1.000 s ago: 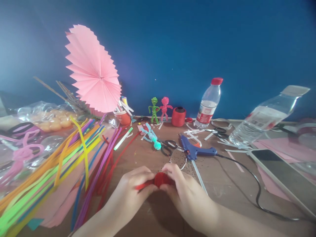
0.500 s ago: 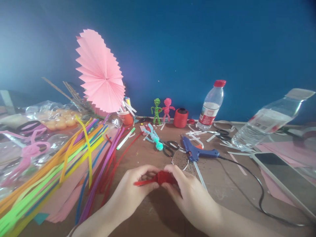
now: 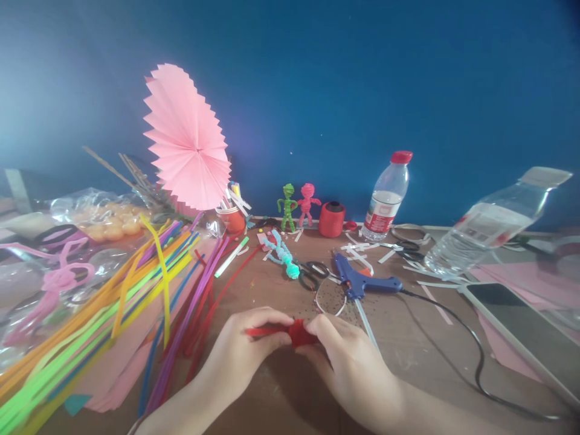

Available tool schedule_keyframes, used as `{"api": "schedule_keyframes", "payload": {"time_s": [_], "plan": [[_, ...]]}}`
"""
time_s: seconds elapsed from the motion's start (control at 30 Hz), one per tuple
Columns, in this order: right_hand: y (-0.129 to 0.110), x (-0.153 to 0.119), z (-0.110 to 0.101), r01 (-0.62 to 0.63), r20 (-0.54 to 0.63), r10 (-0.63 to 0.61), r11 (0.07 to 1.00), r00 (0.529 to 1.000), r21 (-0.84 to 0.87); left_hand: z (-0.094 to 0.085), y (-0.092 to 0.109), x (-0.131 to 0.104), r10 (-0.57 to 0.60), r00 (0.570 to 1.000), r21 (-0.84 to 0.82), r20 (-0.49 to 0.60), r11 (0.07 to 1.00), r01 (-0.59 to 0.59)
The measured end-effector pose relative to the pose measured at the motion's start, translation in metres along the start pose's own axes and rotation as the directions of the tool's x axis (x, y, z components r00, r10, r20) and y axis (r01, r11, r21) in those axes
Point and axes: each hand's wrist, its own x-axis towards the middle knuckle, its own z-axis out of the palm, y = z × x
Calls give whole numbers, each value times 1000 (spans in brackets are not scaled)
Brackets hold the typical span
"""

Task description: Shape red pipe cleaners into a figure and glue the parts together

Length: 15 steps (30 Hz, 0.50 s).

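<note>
A wound red pipe cleaner piece is pinched between both hands above the near middle of the table; fingers hide parts of it. My left hand is closed on its left side, where a straight red length crosses the palm. Thumb and fingers of my right hand grip its right side. Beyond the hands lies a turquoise pipe cleaner figure. Farther back, a green figure and a pink figure stand upright against the wall.
Bundled coloured pipe cleaners spread across the left. Black-handled scissors and a blue glue gun with a cord lie beyond my hands. Two water bottles, one red-capped, a phone and pink paper are at right. A pink paper fan stands behind.
The right fingers have shifted slightly on the red pipe cleaner piece, and its wound part sits a little differently between the fingertips. The whole view has moved slightly; both hands keep their hold.
</note>
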Motion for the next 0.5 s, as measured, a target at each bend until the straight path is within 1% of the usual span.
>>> {"api": "schedule_keyframes", "payload": {"time_s": [0.1, 0.2, 0.3, 0.4, 0.5], "plan": [[2, -2, 4, 39, -17, -40, 999, 999, -25, 1, 1, 1, -41, 999, -31, 4, 999, 42], [2, -2, 6, 52, -26, -52, 999, 998, -2, 2, -1, 3, -108, 994, -138, -13, 985, 105], [0, 1, 4, -22, -11, 24, 987, 1000, 157, 4, -6, 5, -192, 981, -244, -29, 953, 179], [0, 5, -1, -93, 13, 95, 932, 995, 351, 5, -11, 7, -240, 970, -344, -28, 914, 216], [3, 9, -6, -158, 62, 146, 873, 987, 462, 4, -12, 8, -235, 970, -333, -58, 921, 203]]}}
